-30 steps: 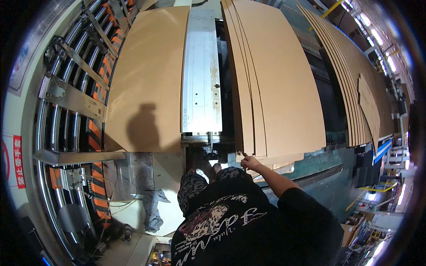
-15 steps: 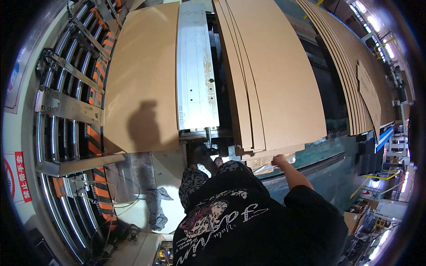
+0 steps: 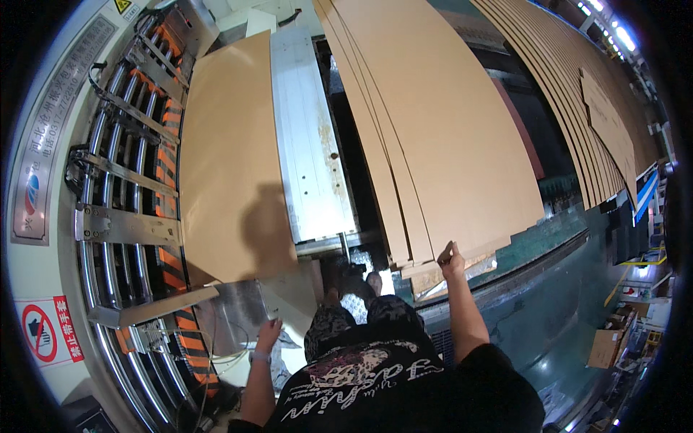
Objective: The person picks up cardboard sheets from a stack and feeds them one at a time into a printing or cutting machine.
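1. Right hand (image 3: 451, 261) is up at the near edge of a big stack of flat tan cardboard sheets (image 3: 455, 137), thumb and fingers drawn close together right at the rim. Honestly can't make out whether it's pinching a sheet or just touching.
2. Left hand (image 3: 269, 333) hangs lower, with a pale band (image 3: 259, 356) on the wrist. Fingers look loosely bent, but I can't make out whether anything's in them. It's near the right edge of a dull silver metal plate (image 3: 231, 314), below the near edge of the next item.
3. That'd be a wide, smooth tan cardboard sheet (image 3: 227, 159), left of the stack, with a dark shadow (image 3: 267, 227) across its near right corner.
4. Between sheet and stack runs a long silver metal strip (image 3: 307, 144) with small holes and a brownish stain along its right edge.
5. The stack isn't squared up, btw: lower sheets poke out as narrow strips along its left edge, and a few stick out at the near edge too.
6. Off the stack's right side there's a second pile of tan cardboard with layered edges (image 3: 556, 101), plus a smaller loose cardboard piece (image 3: 608, 130) leaning at its near end.
7. Far left: shiny metal rollers (image 3: 105, 195) beside an orange-and-black striped strip (image 3: 173, 270).
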The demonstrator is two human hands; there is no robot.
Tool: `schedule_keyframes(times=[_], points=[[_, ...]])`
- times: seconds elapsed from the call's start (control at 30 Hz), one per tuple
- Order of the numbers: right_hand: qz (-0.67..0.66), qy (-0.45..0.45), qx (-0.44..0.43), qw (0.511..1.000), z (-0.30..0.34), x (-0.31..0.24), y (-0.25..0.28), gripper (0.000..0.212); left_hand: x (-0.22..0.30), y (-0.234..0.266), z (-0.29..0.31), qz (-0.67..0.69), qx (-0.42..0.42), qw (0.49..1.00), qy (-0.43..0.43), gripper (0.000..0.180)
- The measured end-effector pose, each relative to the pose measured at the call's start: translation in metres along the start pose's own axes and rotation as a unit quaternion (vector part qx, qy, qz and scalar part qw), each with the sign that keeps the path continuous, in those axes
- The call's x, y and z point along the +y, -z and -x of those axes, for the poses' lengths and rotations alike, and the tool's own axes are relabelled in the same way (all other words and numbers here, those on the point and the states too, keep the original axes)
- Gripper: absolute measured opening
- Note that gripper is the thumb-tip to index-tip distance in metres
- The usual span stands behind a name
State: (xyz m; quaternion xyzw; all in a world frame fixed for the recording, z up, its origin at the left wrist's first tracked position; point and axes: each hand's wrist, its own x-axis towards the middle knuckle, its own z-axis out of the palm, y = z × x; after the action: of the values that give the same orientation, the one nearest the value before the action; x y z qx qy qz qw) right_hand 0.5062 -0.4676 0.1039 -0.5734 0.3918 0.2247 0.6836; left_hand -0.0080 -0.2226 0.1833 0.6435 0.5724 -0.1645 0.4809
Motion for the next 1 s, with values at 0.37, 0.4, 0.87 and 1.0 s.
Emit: schedule_keyframes(times=[0.37,0.4,0.87,1.0], points=[[0.079,-0.005,-0.194,0.978,0.04,0.035,0.001,0.03,0.339,-0.135,-0.144,0.361,-0.281,0.886,-0.075,0.087],[0.156,-0.029,-0.204,0.966,0.058,0.035,0.0,0.025,0.351,-0.142,-0.131,0.397,-0.212,0.891,-0.06,0.073],[0.618,0.371,0.165,0.674,-0.177,-0.313,0.071,0.069,0.325,-0.168,-0.15,0.38,-0.126,0.912,-0.085,0.047],[0.619,0.401,0.204,0.644,-0.174,-0.276,0.024,0.064,0.317,-0.156,-0.158,0.42,-0.213,0.881,-0.041,0.042]])
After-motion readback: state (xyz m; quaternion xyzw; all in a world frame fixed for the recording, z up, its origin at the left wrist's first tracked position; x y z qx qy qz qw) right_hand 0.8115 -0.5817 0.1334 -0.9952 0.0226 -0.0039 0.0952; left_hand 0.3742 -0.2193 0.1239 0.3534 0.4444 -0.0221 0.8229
